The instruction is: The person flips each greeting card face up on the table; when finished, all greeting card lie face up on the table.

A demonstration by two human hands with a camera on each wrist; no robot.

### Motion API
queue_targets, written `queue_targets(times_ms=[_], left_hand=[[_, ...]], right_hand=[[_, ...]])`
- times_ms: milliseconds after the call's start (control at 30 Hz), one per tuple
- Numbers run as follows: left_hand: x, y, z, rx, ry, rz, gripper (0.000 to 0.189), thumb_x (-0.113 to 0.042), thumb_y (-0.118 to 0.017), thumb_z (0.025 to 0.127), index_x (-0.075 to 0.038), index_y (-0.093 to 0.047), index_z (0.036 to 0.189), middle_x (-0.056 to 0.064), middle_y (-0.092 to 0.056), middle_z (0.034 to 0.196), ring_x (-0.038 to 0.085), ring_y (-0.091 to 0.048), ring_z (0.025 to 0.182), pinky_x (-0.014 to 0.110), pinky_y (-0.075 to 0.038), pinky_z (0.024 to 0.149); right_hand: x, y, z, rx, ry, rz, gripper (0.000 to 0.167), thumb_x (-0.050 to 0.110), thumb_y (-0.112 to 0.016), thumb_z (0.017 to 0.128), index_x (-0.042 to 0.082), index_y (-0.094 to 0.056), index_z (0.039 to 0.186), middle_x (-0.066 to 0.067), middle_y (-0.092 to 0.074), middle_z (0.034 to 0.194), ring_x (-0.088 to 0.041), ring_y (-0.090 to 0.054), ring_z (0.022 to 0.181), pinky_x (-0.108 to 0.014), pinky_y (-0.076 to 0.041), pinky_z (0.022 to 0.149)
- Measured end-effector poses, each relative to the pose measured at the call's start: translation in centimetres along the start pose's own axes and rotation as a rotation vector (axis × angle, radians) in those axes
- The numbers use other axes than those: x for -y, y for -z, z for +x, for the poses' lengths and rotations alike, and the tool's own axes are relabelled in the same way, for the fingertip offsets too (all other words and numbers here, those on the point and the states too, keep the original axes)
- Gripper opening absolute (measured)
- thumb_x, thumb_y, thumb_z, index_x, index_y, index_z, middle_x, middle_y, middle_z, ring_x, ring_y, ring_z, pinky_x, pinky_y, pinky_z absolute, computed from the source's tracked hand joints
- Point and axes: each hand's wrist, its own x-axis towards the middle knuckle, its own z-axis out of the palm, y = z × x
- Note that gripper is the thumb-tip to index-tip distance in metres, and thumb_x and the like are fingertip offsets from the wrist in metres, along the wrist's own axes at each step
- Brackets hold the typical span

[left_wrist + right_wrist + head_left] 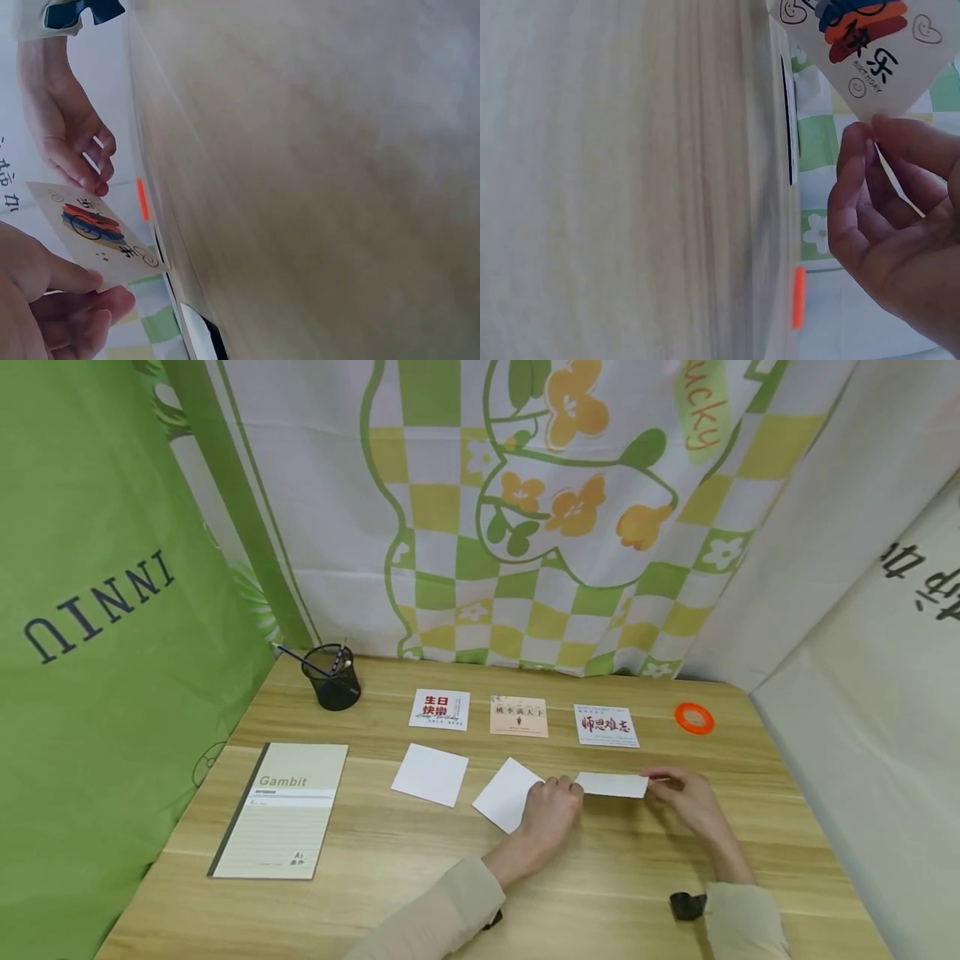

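Between both hands a square card [613,785] is held up over the table, its blank white side showing in the head view. The wrist views show its other side, where the card [870,45] bears colored brush strokes, black characters and small doodles. My left hand [552,814] pinches one edge between thumb and fingers. Opposite it, my right hand [690,802] pinches a corner with thumb and fingertips, seen closely in the right wrist view. A blank white card [510,795] lies partly behind the left hand, and another white card [431,775] lies left of that.
Three printed cards, one with red characters [439,709], a peach one [519,717] and a third [606,726], form a back row. An orange ring [681,717] lies right of them. At left are a notebook [281,827] and a black mesh pen cup [336,692].
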Motion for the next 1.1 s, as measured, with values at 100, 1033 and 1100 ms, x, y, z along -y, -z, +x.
queue_targets(times_ms=[100,1033,1100], left_hand=[[0.2,0.1,0.1,-0.025,0.001,-0.015,0.006,-0.009,-0.071,0.081,-0.015,-0.070,0.082,-0.004,-0.065,0.077,0.009,-0.061,0.066,0.022,-0.048,0.052],[1.1,0.2,0.7,0.034,0.415,-0.716,0.011,-0.011,-0.069,0.087,-0.012,-0.075,0.096,-0.002,-0.073,0.088,0.005,-0.064,0.071,0.017,-0.048,0.059],[1.2,0.0,0.8,0.025,0.474,-0.788,0.011,-0.010,-0.069,0.086,-0.010,-0.075,0.095,-0.002,-0.072,0.082,0.002,-0.060,0.064,0.016,-0.046,0.056]], right_hand=[[0.1,0.0,0.1,-0.037,0.005,-0.026,0.030,0.019,-0.065,0.093,0.000,-0.067,0.115,-0.017,-0.068,0.105,-0.006,-0.062,0.083,-0.022,-0.051,0.071],[1.1,-1.0,0.3,-0.287,0.065,0.055,0.034,0.026,-0.072,0.088,0.001,-0.070,0.109,0.011,-0.068,0.095,0.003,-0.062,0.078,-0.012,-0.049,0.068],[1.1,-1.1,0.3,-0.291,0.053,0.067,0.032,0.023,-0.072,0.087,-0.001,-0.070,0.108,0.005,-0.071,0.093,0.000,-0.063,0.076,-0.013,-0.050,0.067]])
